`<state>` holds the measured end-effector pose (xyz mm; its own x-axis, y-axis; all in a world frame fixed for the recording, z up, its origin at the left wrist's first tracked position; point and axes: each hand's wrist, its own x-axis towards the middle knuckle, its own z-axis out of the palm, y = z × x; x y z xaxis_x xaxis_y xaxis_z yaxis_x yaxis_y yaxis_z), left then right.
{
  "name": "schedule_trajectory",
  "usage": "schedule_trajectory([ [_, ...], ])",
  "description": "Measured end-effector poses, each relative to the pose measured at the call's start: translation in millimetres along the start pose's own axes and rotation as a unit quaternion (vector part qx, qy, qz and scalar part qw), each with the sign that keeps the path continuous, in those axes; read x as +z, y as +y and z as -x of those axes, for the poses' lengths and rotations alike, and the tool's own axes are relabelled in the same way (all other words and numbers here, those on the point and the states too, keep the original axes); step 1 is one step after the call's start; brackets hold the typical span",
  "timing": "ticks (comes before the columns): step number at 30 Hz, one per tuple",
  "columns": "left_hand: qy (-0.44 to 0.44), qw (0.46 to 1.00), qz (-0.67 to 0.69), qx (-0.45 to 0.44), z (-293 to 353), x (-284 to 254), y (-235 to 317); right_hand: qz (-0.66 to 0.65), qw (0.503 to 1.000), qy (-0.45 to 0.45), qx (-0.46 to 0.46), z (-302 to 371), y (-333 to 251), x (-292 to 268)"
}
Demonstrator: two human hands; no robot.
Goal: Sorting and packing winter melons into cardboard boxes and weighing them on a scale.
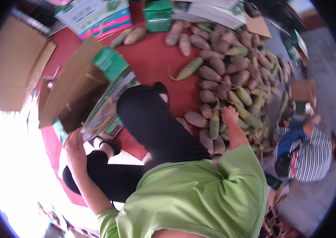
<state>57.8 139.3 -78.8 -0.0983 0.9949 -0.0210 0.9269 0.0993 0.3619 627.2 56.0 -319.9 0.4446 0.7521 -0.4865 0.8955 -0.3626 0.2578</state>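
Observation:
My left hand [75,147] is closed on the lower edge of an open cardboard box [71,89], which tilts at my left and has green and white printed sides. My right hand [230,115] reaches into a large heap of root vegetables [237,65], green and purplish-brown and resembling radishes. Its fingers are curled; what they hold, if anything, I cannot make out. Right beside it stands a long green radish [214,125] with a thin stem. A yellowish-green radish [249,116] lies just to the right of that hand.
A red mat [144,63] lies under the heap. At the back are a green box [158,16] and a white, blue and pink carton [96,18]. Large brown cardboard [11,65] rises far left. To the right, another person [309,152] in a striped shirt bends beside a small carton [303,91].

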Motion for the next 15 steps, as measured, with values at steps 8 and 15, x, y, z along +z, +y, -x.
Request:
schedule_trajectory([
  [8,0.004,0.999,0.031,0.019,-1.0,-2.4,6.6,-0.024,0.999,0.007,-0.037,7.2,-6.4,14.2],
  [15,-0.016,0.999,-0.015,0.026,2.0,-9.5,11.0,-0.316,0.922,0.205,-0.089,-12.3,10.2,21.0],
])
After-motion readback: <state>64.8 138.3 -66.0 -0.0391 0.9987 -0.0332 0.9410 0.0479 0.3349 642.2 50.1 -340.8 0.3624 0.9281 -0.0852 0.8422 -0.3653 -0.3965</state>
